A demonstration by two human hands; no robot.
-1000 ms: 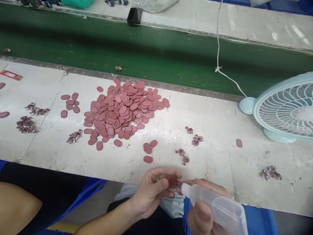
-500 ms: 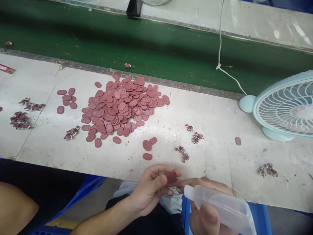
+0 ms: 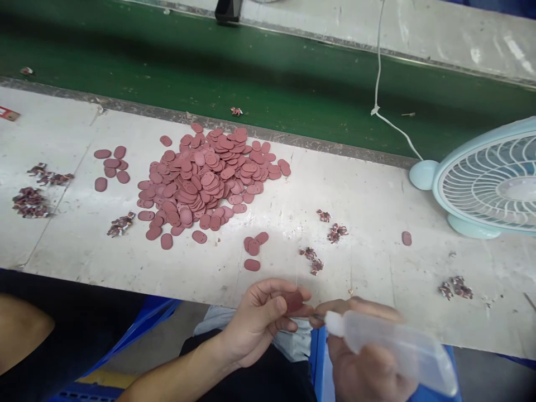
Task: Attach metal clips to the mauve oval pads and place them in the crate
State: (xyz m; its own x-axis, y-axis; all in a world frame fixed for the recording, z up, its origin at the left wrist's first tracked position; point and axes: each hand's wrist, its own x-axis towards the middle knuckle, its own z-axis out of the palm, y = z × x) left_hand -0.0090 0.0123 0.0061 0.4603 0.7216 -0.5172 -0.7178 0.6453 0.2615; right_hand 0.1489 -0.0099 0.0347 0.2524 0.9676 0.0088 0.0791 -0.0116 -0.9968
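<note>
Between thumb and fingers, my left hand (image 3: 262,321) holds a reddish oval disc (image 3: 293,302) just over the table's near edge. My right hand (image 3: 368,357) is wrapped round a translucent squeeze bottle (image 3: 389,340), which lies sideways with its white cap and thin tip pointing left, close to the fingers of my left hand. A big pile of similar oval discs (image 3: 201,178) covers the table beyond. Several loose discs (image 3: 253,247) lie just past my left hand. Small brown-and-white figures (image 3: 337,233) sit in clusters to their right.
A light blue fan (image 3: 494,184) stands at the right, its white cord (image 3: 377,72) crossing a green recessed strip (image 3: 293,84). More figures (image 3: 30,202) and discs (image 3: 111,163) lie at left. Another person's arm (image 3: 20,329) shows at lower left.
My right hand and the bottle have moved right, so the tip is farther from the disc. The figure on the green strip has shifted right. My left hand still holds the disc.
</note>
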